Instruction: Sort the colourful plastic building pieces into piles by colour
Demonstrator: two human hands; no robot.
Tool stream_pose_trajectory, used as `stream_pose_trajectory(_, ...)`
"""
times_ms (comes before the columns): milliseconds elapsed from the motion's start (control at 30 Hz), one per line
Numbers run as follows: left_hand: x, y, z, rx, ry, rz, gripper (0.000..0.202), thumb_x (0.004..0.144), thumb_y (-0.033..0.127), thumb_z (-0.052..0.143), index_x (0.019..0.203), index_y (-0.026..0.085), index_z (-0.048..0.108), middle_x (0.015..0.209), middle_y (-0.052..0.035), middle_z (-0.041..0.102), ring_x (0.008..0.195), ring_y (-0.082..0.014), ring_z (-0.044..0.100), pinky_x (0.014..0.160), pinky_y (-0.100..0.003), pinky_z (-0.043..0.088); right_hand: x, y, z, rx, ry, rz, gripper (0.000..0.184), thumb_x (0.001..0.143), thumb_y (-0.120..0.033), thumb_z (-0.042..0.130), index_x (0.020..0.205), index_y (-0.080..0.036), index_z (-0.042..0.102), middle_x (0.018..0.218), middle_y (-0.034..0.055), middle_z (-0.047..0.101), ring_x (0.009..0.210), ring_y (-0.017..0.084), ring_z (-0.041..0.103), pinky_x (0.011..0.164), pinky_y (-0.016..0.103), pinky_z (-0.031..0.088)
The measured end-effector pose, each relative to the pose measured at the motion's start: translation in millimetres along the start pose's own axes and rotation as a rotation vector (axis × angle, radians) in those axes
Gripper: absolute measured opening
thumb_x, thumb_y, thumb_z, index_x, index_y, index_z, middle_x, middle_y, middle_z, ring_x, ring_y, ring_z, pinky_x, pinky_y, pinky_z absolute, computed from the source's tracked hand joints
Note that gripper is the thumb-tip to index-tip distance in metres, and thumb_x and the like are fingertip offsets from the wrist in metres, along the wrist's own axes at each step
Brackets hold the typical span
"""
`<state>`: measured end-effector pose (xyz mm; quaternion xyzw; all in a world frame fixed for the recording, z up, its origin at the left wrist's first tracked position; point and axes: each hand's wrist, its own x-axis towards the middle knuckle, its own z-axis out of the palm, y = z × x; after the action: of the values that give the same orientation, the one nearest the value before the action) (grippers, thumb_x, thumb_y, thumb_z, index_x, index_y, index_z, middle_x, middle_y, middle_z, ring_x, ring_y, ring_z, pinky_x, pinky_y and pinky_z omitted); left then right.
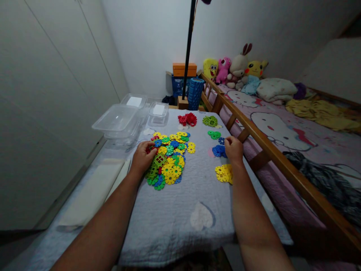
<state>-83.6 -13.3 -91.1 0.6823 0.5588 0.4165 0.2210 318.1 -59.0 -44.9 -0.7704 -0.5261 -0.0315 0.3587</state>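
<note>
A mixed pile of plastic snowflake building discs (170,169) in yellow, green, blue and red lies on the cloth-covered table. At its left edge, my left hand (143,157) has thumb and fingers curled together beside a bit of red; what sits between them is unclear. On the right, my right hand (234,150) pinches a blue snowflake disc (221,141), above a small heap of blue discs (219,151). Yellow discs (223,173) lie nearer, partly behind my right forearm. Farther back are separate groups of green discs (214,134), red pieces (187,119) and light-green square pieces (210,121).
Clear plastic containers (117,120) stand at the table's back left, with a smaller lidded box (158,111) beside them. Folded pale cloth (93,192) lies at left. A wooden bed rail (248,122) runs along the right side. A black pole (188,52) rises behind the table.
</note>
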Motion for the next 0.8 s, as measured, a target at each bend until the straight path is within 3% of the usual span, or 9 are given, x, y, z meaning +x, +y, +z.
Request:
stream_pose_trajectory(233,0.8,-2.9,0.7,-0.003,0.001,-0.004,0.031,0.081,0.043,0.06,0.103,0.022,0.068,0.12,-0.0099,0.066,0.118,-0.028,0.062,0.11,-0.044,0.047,4.4,32.4,-14.4,-0.237,0.024,0.154,0.026,0.086,-0.017,0.053,0.091,-0.016,0.078,0.094,0.0149,0.077,0.085,0.026,0.066,0.076,0.032,0.045)
stream_pose_trajectory(367,0.8,-3.4,0.1,-0.005,-0.006,-0.009,0.031,0.081,0.042,0.06,0.104,0.021,0.068,0.121,-0.0098,0.066,0.116,-0.0277,0.062,0.109,-0.044,0.048,0.0,32.5,-8.8,-0.303,-0.067,0.158,0.023,0.081,-0.015,0.056,0.085,-0.018,0.078,0.089,0.0135,0.076,0.082,0.024,0.066,0.073,0.031,0.043)
stream_pose_trajectory(500,0.6,-2.0,-0.8,0.008,-0.005,-0.005,0.03,0.081,0.042,0.061,0.103,0.022,0.068,0.12,-0.009,0.066,0.117,-0.0276,0.061,0.111,-0.044,0.047,-2.0,31.6,-3.2,-0.25,-0.212,0.172,0.019,0.076,-0.017,0.058,0.079,-0.019,0.077,0.08,0.0098,0.075,0.077,0.022,0.065,0.071,0.03,0.044)
stream_pose_trajectory(567,0.5,-1.3,-1.0,0.006,-0.003,-0.006,0.029,0.081,0.041,0.061,0.102,0.022,0.068,0.119,-0.0087,0.066,0.118,-0.0277,0.061,0.111,-0.044,0.047,-0.8,32.6,-3.1,-0.217,-0.225,0.187,0.02,0.077,-0.018,0.057,0.078,-0.018,0.076,0.079,0.0096,0.074,0.075,0.022,0.064,0.071,0.03,0.044)
stream_pose_trajectory(700,0.4,-1.1,-0.7,-0.003,-0.001,-0.003,0.03,0.081,0.041,0.061,0.102,0.022,0.068,0.12,-0.0093,0.066,0.118,-0.0279,0.061,0.111,-0.044,0.047,5.1,34.5,-5.2,-0.114,0.005,0.186,0.024,0.079,-0.021,0.053,0.082,-0.017,0.076,0.084,0.0119,0.075,0.079,0.024,0.063,0.075,0.032,0.046)
stream_pose_trajectory(800,0.2,-1.6,0.1,-0.004,0.001,-0.002,0.031,0.081,0.041,0.06,0.103,0.021,0.068,0.12,-0.0097,0.065,0.119,-0.028,0.061,0.111,-0.043,0.047,6.8,26.4,-0.7,-0.003,0.174,0.095,0.024,0.08,-0.022,0.051,0.084,-0.017,0.074,0.087,0.0122,0.074,0.082,0.025,0.062,0.08,0.035,0.048)
